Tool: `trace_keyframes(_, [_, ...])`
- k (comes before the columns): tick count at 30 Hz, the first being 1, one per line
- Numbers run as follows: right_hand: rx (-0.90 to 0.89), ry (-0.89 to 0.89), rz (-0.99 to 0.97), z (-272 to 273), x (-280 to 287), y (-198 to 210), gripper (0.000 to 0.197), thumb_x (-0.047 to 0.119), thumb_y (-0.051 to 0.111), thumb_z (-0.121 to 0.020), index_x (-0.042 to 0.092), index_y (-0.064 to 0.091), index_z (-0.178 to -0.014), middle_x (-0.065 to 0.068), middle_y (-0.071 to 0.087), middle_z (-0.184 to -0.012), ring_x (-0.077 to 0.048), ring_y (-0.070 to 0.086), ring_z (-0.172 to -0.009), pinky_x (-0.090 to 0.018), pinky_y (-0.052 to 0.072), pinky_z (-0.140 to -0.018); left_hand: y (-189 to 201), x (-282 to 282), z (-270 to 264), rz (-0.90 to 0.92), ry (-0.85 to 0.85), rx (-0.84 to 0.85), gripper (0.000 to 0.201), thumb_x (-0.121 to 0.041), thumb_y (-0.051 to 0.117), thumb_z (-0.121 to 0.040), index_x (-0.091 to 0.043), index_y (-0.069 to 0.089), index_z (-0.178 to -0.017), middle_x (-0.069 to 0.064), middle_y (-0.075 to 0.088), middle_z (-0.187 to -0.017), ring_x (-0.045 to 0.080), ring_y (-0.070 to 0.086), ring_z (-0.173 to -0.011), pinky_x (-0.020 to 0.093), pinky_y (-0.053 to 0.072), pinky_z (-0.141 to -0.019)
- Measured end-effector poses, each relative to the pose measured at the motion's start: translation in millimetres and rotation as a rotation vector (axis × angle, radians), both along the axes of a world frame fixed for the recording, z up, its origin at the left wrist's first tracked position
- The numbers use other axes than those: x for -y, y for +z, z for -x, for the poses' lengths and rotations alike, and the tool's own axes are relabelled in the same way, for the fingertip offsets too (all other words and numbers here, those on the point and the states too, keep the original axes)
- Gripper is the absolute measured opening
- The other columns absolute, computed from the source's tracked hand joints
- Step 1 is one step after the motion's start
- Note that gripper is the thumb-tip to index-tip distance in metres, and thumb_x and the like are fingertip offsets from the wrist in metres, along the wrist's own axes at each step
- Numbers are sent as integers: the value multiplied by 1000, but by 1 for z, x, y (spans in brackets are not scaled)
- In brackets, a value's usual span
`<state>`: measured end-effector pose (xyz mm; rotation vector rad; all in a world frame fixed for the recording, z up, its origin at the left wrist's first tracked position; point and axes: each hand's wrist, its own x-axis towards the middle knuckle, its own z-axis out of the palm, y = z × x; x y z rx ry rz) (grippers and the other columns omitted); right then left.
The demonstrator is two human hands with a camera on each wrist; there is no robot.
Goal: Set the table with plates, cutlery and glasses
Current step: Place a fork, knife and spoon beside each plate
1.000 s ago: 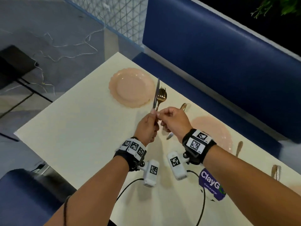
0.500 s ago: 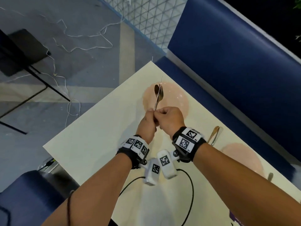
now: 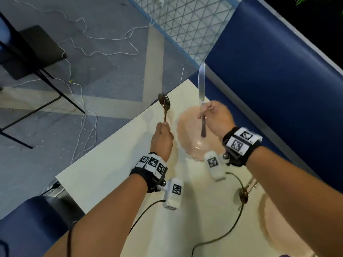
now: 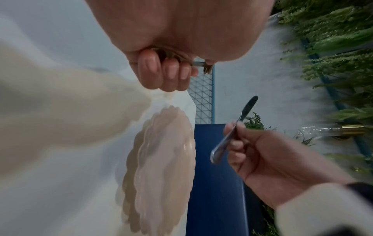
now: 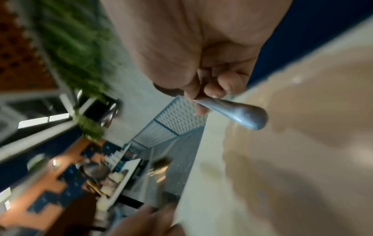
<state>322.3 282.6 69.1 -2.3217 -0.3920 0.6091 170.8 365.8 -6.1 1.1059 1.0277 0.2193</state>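
A pink scalloped plate (image 3: 187, 141) (image 4: 161, 159) lies near the far corner of the cream table (image 3: 111, 167). My left hand (image 3: 163, 134) (image 4: 167, 70) grips a gold fork and spoon (image 3: 164, 104) together, upright, just left of the plate. My right hand (image 3: 215, 117) (image 4: 252, 151) (image 5: 212, 89) pinches a silver knife (image 3: 202, 101) (image 4: 232, 131) (image 5: 234, 111) by its handle above the plate, blade pointing up and away. A second pink plate (image 3: 282, 227) lies at the lower right, partly hidden by my right forearm.
A gold spoon (image 3: 244, 194) lies between the two plates. A blue bench (image 3: 278, 71) runs along the table's far side, and a blue seat (image 3: 31, 225) stands at the near left. Cables (image 3: 219, 236) trail over the table. A black chair (image 3: 31, 51) and white cords are on the floor.
My hands, joined on the cutlery bundle before, have parted. The right hand has drawn the knife off to the right over the plate; the left keeps the fork and spoon.
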Motion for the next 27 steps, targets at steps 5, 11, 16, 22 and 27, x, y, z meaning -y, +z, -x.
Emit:
trace_keyframes(5, [443,432,457,-67,-26,-4,13,18,46,-103,22,58,-106,-2,67,-98,-28,59,-91,-39,48,-73,-5,-26,-4,-132,82,13,23,-21,34,-97,-29,45,-78,-1,50,-70,18,37,-57,33,27,-50])
trace_keyframes(11, [550,853,618,-85,-69,-26,30,0,53,-93,25,61,-108,-3,62,-106,-27,55,-101,-42,50,-76,-5,-45,-17,-164,101,74,26,-18,33,-100,-26,40,-76,-2,45,-68,15,33,-56,32,24,-50])
trace_keyframes(16, [548,1015,678,-79,-93,-50,30,3,53,-93,26,64,-107,-2,63,-109,-26,57,-105,-37,45,-71,-16,-46,-27,-154,45,75,26,-22,34,-99,-26,40,-74,-5,43,-64,14,32,-54,33,23,-50])
trace_keyframes(22, [538,1073,710,-75,-100,-62,26,9,53,-96,27,67,-108,-3,62,-110,-27,57,-104,-38,46,-73,-22,-46,-35,-105,-7,36,27,-17,36,-97,-25,45,-73,-7,46,-60,16,35,-53,33,24,-49])
trace_keyframes(27, [518,1055,708,-72,-101,-59,22,7,60,-90,28,65,-95,1,58,-99,-24,56,-90,-43,55,-74,-23,-50,-36,-82,-16,36,28,-18,35,-100,-24,45,-74,-5,45,-63,15,33,-52,31,23,-48])
